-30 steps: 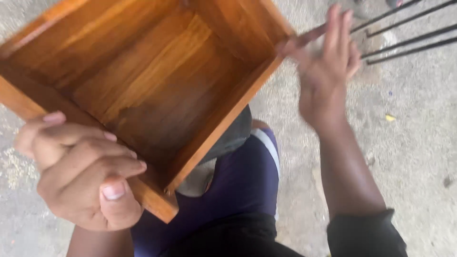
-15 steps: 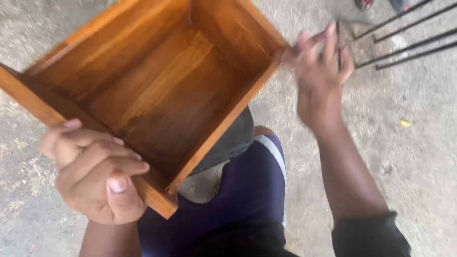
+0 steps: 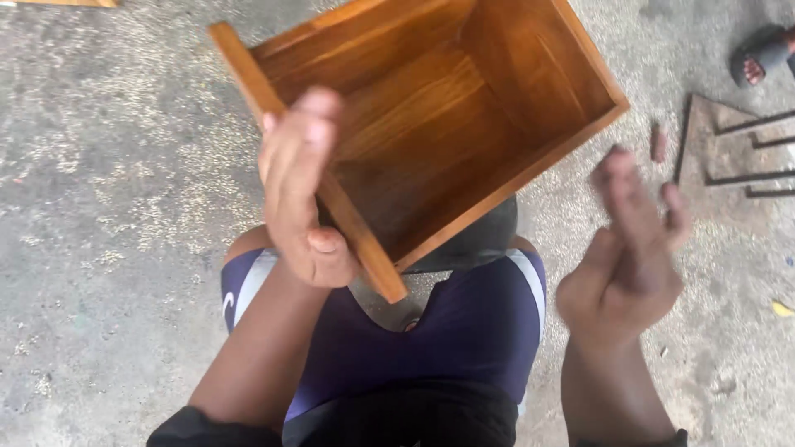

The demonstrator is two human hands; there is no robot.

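An open wooden box [image 3: 464,108] of reddish-brown boards rests over my knees, its open side facing up toward me. My left hand [image 3: 300,186] grips its near left wall, fingers over the edge and thumb on the outside. My right hand [image 3: 631,248] hovers to the right of the box, apart from it, blurred, fingers loosely curled with nothing in them. My legs in purple shorts [image 3: 464,331] lie below the box.
Rough grey concrete floor [image 3: 108,190] surrounds me. Dark metal rods and a flat rusty plate [image 3: 729,149] lie at the right. Someone's foot in a sandal [image 3: 758,58] shows at the top right corner. A yellow scrap [image 3: 781,309] lies at the right edge.
My left hand has shifted up onto the box's left wall. My right hand let go of the far right corner and dropped back toward me. The box turned and sits farther right.
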